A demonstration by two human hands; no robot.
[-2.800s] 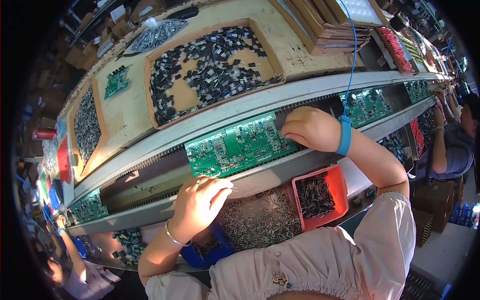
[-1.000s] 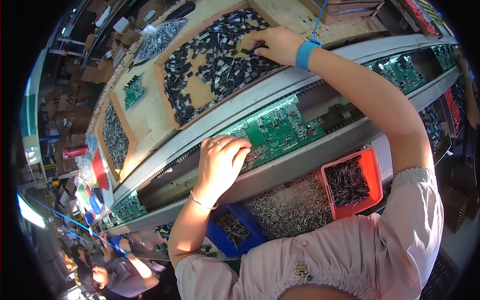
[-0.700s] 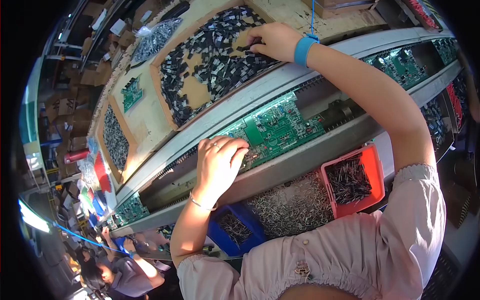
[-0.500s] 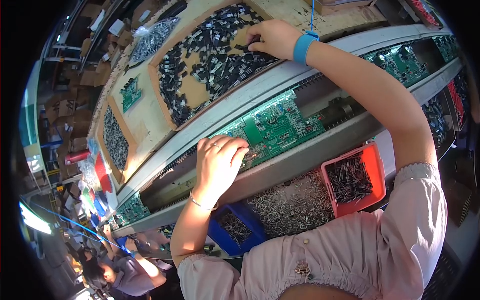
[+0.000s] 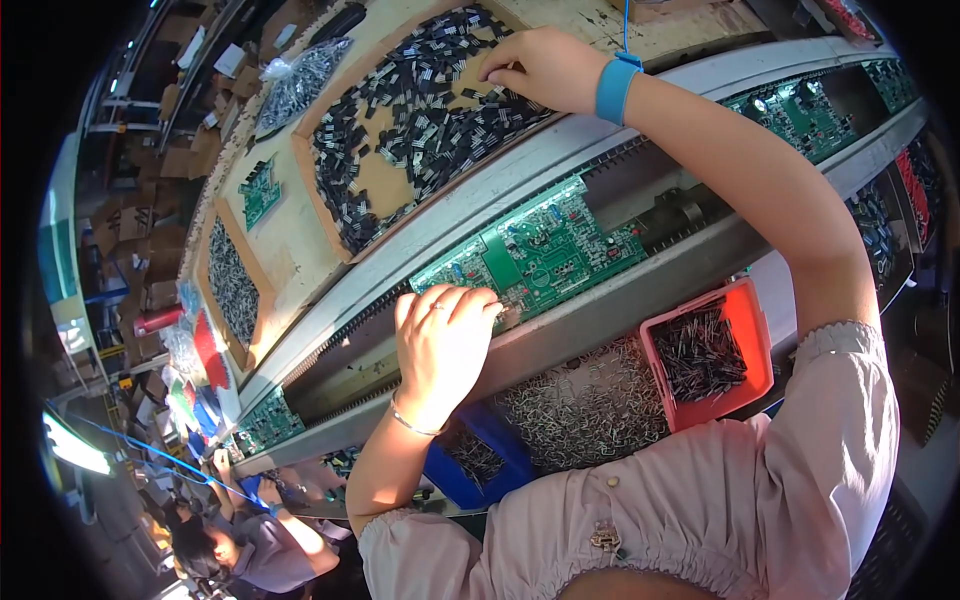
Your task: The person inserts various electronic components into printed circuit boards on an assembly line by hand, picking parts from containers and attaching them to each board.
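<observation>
Nearest: blue bin (image 5: 470, 470) and red bin (image 5: 712, 355), both full of small dark leaded parts, with a loose heap of metal clips (image 5: 585, 405) between them, all just below the conveyor rail.

Left hand (image 5: 440, 345): palm down, fingers curled together, fingertips pressing on the near-left corner of the green circuit board (image 5: 540, 250) sitting in the conveyor track. Can't tell if anything is pinched under them. Thin bracelet at the wrist.

Right hand (image 5: 545, 65): arm stretched far forward over the rail, blue wrist strap (image 5: 615, 88) with a cord running up. Fingers bunched, tips down in the cardboard tray (image 5: 375, 185) of small black components; whether it grips one can't be seen.

Farther left: more cardboard trays of dark parts, a clear bag (image 5: 300, 80) of parts beyond.
</observation>
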